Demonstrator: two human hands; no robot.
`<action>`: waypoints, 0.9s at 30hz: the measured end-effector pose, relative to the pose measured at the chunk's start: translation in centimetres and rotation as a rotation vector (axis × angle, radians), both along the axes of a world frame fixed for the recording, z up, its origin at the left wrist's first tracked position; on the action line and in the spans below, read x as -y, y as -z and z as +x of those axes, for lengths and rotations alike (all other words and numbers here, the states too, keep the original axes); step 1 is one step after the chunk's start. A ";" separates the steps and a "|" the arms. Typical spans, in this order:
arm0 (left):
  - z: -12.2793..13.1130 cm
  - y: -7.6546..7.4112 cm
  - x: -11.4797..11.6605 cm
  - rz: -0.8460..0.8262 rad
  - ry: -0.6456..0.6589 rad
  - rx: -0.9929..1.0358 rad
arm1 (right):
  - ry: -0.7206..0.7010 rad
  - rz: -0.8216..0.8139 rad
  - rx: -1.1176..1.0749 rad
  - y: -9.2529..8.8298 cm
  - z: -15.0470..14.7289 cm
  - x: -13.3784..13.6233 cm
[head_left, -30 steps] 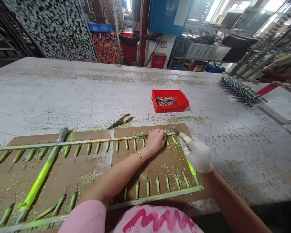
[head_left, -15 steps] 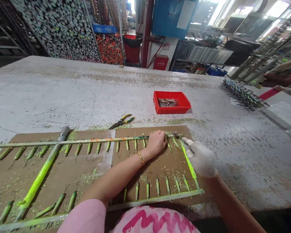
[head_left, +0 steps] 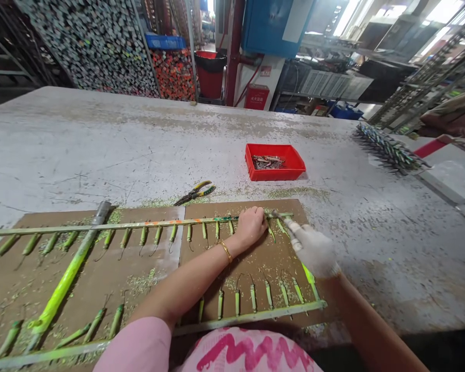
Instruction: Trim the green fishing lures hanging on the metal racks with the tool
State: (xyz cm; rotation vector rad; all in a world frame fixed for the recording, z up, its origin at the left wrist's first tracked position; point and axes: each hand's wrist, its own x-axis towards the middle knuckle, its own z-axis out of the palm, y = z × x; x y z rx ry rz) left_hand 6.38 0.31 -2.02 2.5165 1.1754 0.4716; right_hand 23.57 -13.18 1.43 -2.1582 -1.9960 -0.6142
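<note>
Across the brown board (head_left: 232,253): bare left hand (head_left: 251,226) lies pressed over a green-painted rail (head_left: 147,225), no clear clench. Gloved right hand (head_left: 313,250) pinches a thin dark-tipped item (head_left: 276,214), too small to identify, just beside the rail's far end. Risk: tip skids into the left fingers if the pinch slips; rail shifts if left pressure eases, disturbing the slim green pieces (head_left: 188,233) hanging off it. Bench (head_left: 101,144) is grey, scarred, dusted with green shavings; pliers (head_left: 194,194) and a red tray (head_left: 275,176) sit beyond. Upper left, packed racks (head_left: 89,46); blue cabinet (head_left: 275,26) upper centre.
</note>
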 end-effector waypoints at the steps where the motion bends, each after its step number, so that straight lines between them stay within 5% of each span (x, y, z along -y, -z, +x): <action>1: 0.0 0.0 0.0 -0.005 0.003 -0.001 | -0.011 -0.050 0.015 0.1 0.0 0.0; 6: 0.0 -0.2 0.0 -0.010 0.001 -0.002 | 0.044 0.130 -0.070 -0.1 0.0 0.2; 11: 0.0 -0.3 0.0 -0.022 0.000 -0.007 | -0.008 -0.098 -0.016 0.0 -0.1 0.1; 16: 0.0 -0.4 0.0 -0.015 0.002 -0.006 | 0.008 0.142 -0.098 -0.2 -0.3 0.4; 20: 0.0 -0.2 0.0 -0.028 0.000 -0.001 | 0.003 -0.026 -0.102 0.5 -0.1 0.2; 27: -0.2 -0.2 -0.1 -0.020 0.032 0.003 | 0.006 0.161 -0.588 0.9 -0.3 -0.4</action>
